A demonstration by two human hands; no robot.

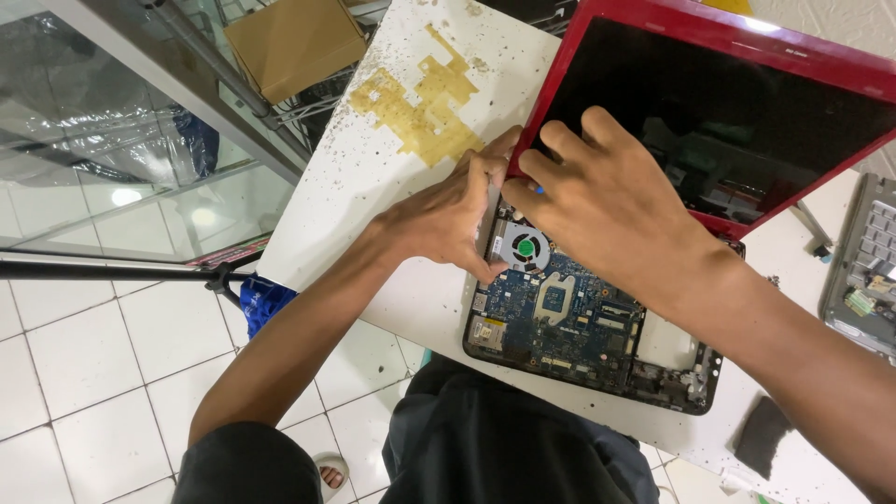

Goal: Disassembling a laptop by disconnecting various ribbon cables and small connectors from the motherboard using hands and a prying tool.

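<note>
left hand fingers pinch red laptop hinge corner | right hand fingers grip lid edge

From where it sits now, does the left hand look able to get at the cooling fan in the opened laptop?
Probably yes. The left hand rests at the laptop's hinge corner, right beside the cooling fan. The fan lies uncovered below the fingers, and the right hand sits above it, not over it.

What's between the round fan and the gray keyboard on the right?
In the head view, the blue circuit board and the right hand's forearm lie between the fan and the keyboard.
</note>
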